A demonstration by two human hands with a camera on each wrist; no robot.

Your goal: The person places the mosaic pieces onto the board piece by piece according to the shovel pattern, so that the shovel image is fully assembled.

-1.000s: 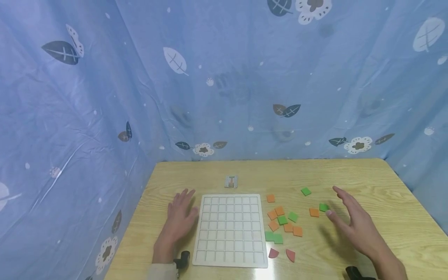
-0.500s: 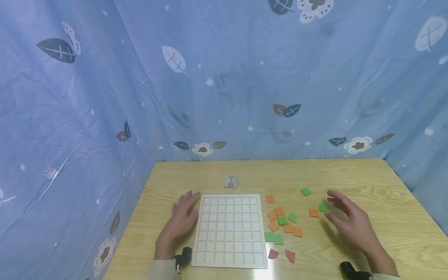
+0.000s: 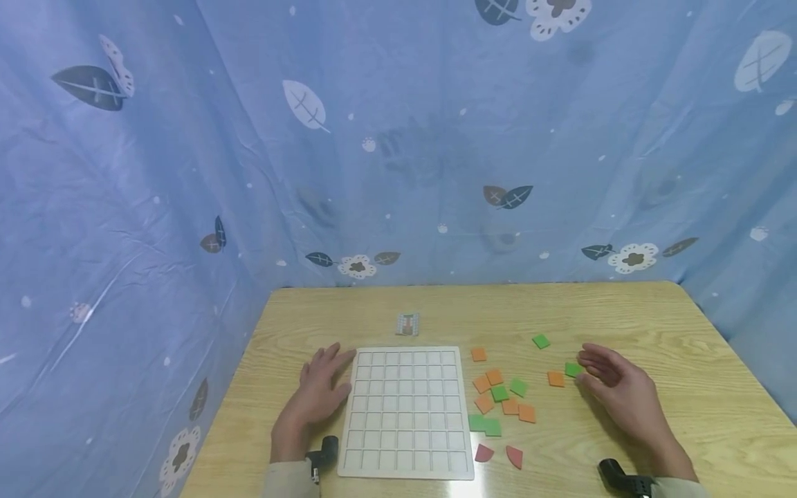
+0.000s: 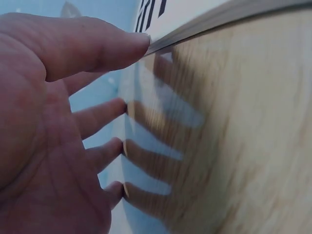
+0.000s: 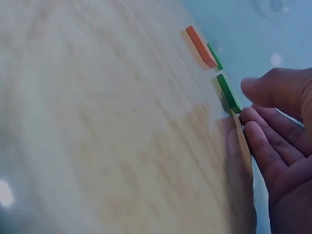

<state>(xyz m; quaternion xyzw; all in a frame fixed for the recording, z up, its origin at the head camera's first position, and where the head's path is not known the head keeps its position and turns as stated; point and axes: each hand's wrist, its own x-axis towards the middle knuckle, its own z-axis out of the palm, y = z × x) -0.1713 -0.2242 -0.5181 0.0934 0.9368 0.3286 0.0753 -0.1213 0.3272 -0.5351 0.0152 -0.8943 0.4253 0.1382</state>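
Note:
My left hand [image 3: 319, 391] lies at the left edge of a white grid board [image 3: 407, 413]. In the left wrist view the thumb tip meets the board's edge, and the other fingertips rest on the wood, spread apart. On the right, my right hand [image 3: 623, 391] is beside a green square tile [image 3: 573, 370], its fingers bent and the thumb apart from them. The right wrist view has the fingertips right at the near end of this green tile [image 5: 228, 93], with the thumb off its surface. An orange tile [image 3: 556, 379] lies just left of it.
Several loose orange and green tiles [image 3: 500, 393] are scattered right of the board, with two red quarter-round pieces [image 3: 483, 453] nearer the front. A small patterned card [image 3: 407, 324] lies behind the board. A blue curtain [image 3: 398, 138] hangs beyond the wooden table [image 3: 635, 311].
My right hand has moved left and in toward the green tile, its fingers bending more. The left hand has shifted slightly, its fingers now nearer the board's upper left corner.

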